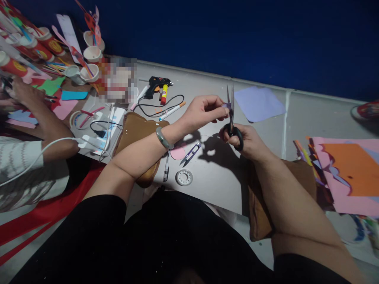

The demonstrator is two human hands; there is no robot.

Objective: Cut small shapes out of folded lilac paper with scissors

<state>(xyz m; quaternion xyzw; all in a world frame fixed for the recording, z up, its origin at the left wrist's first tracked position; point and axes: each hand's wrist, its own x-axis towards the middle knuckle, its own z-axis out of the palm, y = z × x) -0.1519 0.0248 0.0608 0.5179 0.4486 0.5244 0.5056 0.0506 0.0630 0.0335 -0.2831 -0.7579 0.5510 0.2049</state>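
Note:
My left hand (204, 110) pinches a small piece of purple paper (226, 105) between thumb and fingers. My right hand (244, 138) grips black-handled scissors (231, 114), their blades pointing up and slightly apart beside the paper piece. Behind the scissors lies a larger lilac paper sheet (259, 103). Below my hands on the table are a pink paper circle (178, 152), thread snips (191, 154), a pen (166, 167) and a white round spool (184, 177). My forearms rest by brown cushions (139, 128).
A black glue gun (155, 86) with its cord, a yellow glue stick (164, 94) and a marker (172, 111) lie at the back. On the left are paper cups (89, 73) and a co-worker's arm (41, 106). Pink and orange paper sheets (355, 169) lie right.

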